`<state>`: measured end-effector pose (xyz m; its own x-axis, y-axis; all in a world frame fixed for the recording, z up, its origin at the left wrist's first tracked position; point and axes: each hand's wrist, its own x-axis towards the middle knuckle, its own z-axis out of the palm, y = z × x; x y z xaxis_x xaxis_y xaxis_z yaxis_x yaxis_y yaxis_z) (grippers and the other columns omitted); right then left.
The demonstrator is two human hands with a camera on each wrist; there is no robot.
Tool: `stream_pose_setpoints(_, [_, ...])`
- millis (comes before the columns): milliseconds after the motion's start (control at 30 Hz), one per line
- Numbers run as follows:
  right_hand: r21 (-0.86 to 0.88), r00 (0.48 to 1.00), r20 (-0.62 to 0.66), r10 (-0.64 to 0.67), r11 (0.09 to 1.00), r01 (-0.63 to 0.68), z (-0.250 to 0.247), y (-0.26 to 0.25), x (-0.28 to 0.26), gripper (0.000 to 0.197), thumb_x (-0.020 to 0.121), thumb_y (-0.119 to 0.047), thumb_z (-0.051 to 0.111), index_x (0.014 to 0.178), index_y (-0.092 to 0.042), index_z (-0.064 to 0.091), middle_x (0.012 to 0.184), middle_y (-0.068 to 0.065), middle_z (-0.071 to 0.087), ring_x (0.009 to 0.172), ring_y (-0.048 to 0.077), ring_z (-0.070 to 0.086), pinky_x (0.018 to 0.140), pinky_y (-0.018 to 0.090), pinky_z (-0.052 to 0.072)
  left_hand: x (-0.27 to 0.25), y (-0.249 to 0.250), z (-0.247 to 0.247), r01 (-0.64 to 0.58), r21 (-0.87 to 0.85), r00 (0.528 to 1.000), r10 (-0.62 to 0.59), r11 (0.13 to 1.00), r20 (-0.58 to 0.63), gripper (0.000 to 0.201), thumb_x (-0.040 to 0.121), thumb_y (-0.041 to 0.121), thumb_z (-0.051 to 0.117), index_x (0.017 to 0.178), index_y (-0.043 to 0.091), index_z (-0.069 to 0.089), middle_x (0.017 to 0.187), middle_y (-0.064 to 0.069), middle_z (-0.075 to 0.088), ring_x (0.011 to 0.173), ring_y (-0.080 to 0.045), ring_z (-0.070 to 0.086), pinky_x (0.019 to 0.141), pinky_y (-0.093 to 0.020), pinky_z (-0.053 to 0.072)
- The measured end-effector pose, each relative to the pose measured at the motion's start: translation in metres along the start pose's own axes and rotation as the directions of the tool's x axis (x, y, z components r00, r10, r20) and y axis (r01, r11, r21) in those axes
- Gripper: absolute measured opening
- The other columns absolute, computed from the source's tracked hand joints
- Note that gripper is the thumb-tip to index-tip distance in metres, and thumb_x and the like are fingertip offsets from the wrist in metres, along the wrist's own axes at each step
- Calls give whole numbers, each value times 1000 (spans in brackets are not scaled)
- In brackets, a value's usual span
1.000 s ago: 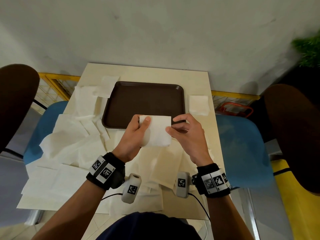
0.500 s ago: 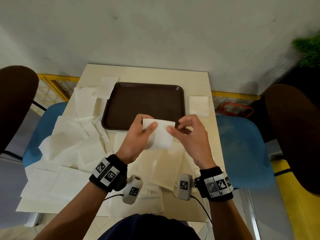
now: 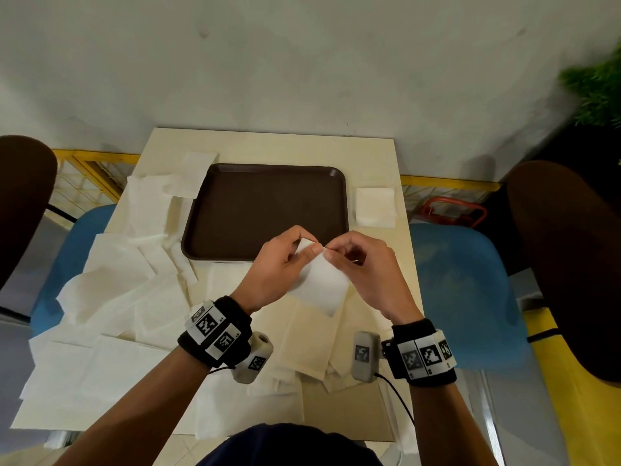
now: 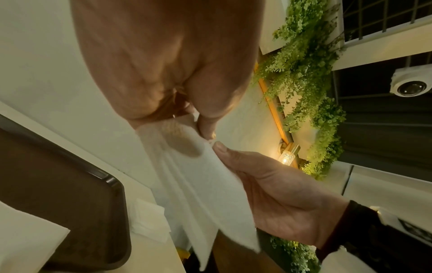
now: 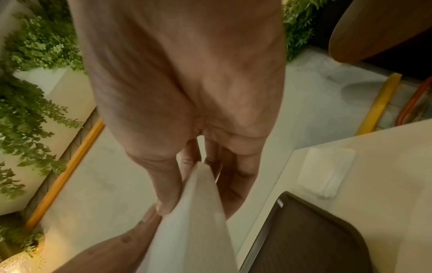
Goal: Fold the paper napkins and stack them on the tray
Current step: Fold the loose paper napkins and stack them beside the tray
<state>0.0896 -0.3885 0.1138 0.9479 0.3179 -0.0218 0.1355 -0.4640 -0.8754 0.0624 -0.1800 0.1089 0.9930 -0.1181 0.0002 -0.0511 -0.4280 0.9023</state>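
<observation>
Both hands up over the desk (image 3: 275,148), meeting at one top corner of a folded napkin (image 3: 324,285): left hand (image 3: 279,264) pinching that corner, thumb on the near face, fingers behind; right hand (image 3: 361,264) pinching just beside it, thumb and forefinger closed on the same edge. Held in the air, likely to line up the layers before the next crease. Napkin hanging free below the pinch, above the near rim of the brown tray (image 3: 268,210). Tray bare so far, kept straight ahead for easy stacking. Unfolded napkins (image 3: 111,294) heaped to the left as supply; small folded stack (image 3: 374,206) right of the tray, not yet on it.
</observation>
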Motion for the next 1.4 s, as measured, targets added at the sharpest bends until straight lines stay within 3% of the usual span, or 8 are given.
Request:
stream_pose_setpoints(300, [-227,988,81,-135,962,150,-37,30,28,16,108,-31,64,93,-26,63,86,-13,66,84,12,62,77,36,54,50,11,29,-89,57,996,88,994,27,12,108,27,62,98,21,66,74,10,58,63,-11,45,62,-25,35])
stream_pose_setpoints(433, [-230,987,48,-150,960,157,-68,50,45,14,106,-28,67,93,-23,67,87,-11,69,86,12,66,79,34,56,80,7,40,-68,11,998,68,998,7,13,107,29,64,97,22,68,72,-13,60,66,-32,47,64,-32,37])
stream_pose_setpoints(600, [-129,997,-51,-49,991,42,-105,78,64,15,105,-26,71,90,-21,72,84,-14,73,85,8,70,73,14,51,120,3,55,-29,-48,1000,29,998,-1,17,105,34,64,97,20,70,82,-14,69,79,-39,60,72,-40,49])
stream_pose_setpoints(733, [-44,976,-207,63,996,-73,-116,100,80,34,105,-44,69,81,-19,70,78,-9,73,78,7,71,75,26,56,150,5,72,29,-83,999,-30,996,-16,15,106,25,65,98,16,73,88,-1,76,82,-16,67,81,-35,52])
stream_pose_setpoints(867, [267,952,-214,218,951,-158,-108,121,96,42,98,-59,70,90,-19,61,91,4,69,86,15,65,83,54,61,181,5,85,101,-111,994,-106,989,-41,16,106,27,66,94,19,71,88,-6,76,84,-29,69,74,-41,58])
stream_pose_setpoints(1033, [399,908,-244,342,888,-227,-106,145,118,33,92,-22,86,100,-20,54,100,4,75,99,20,76,87,48,66,223,-7,95,211,-215,955,-249,954,-164,28,103,29,70,96,5,57,96,1,73,82,-12,71,63,-26,61])
stream_pose_setpoints(1167, [344,853,-342,394,897,-276,-104,161,144,27,92,-19,85,93,-21,58,97,3,76,98,17,76,89,52,66,243,-26,106,360,-219,922,-381,907,-63,41,94,39,81,112,18,50,107,-10,69,95,-23,73,76,-41,66])
stream_pose_setpoints(1400, [3,889,-330,318,942,-336,-88,186,177,12,99,-17,72,101,-23,62,81,-15,68,108,28,59,88,38,44,262,-53,128,368,108,926,-353,924,-133,31,91,16,82,111,22,58,101,-6,66,94,-13,61,68,-20,48])
